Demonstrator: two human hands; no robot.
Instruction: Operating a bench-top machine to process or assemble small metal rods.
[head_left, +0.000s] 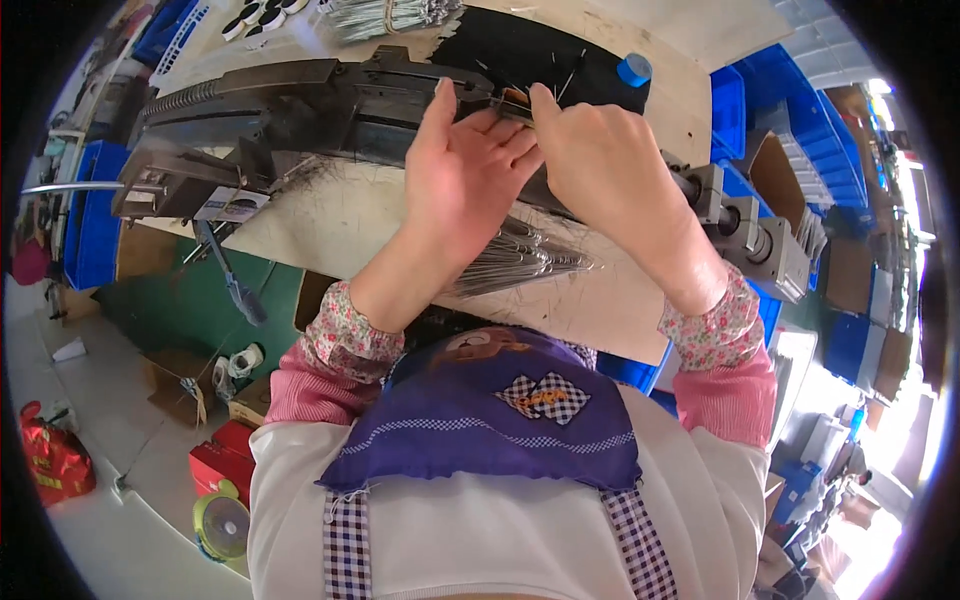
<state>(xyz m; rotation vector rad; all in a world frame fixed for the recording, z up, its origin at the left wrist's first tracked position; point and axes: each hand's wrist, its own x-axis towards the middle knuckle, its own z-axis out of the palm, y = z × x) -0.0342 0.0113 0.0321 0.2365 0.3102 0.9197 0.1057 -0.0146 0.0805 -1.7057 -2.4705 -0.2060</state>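
Note:
My left hand (462,168) is palm up beside a long dark metal machine (300,105), its thumb raised and its fingers apart, with nothing seen in it. Just to its right, my right hand (618,165) is closed with its back toward me. Its thumb and finger come together next to the machine's orange part (516,97); whatever they grip is hidden. The fingertips of both hands nearly meet. Below them on the table (400,215) lies a bundle of thin metal wires (515,262).
Behind my hands a black mat (500,40) holds thin pointed pieces and a blue round cap (634,70). More wires (390,14) lie at the back. A grey metal cylinder unit (750,235) stands right, near blue bins (820,130). A green fan (221,525) is at lower left.

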